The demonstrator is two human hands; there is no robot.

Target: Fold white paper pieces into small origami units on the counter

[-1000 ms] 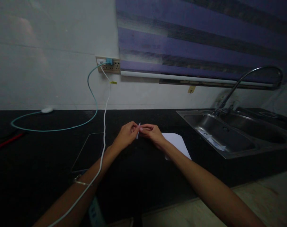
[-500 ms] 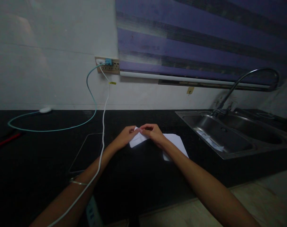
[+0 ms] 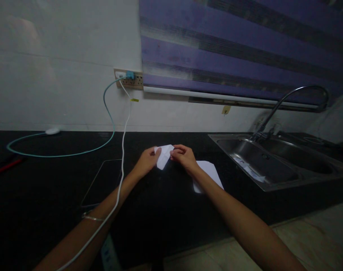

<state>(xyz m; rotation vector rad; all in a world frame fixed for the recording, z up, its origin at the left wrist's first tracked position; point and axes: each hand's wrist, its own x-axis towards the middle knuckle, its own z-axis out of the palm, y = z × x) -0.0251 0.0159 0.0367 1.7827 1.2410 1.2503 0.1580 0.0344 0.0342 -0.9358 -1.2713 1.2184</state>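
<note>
A small folded white paper [image 3: 163,155] is held just above the black countertop [image 3: 47,180], between both hands. My left hand [image 3: 147,161] pinches its left side with curled fingers. My right hand [image 3: 184,156] pinches its right edge, fingers closed. A stack of white paper sheets [image 3: 207,173] lies flat on the counter under my right forearm.
A steel sink [image 3: 262,165] with a curved tap [image 3: 290,101] sits at the right. A dark tablet [image 3: 103,180] lies left of my hands. A white cable [image 3: 123,150] and a teal cable [image 3: 75,152] run from the wall socket [image 3: 129,78] across the counter.
The paper went from edge-on between my fingertips to opened out and lowered toward the counter, then turned and lifted slightly. Both hands kept hold of it.
</note>
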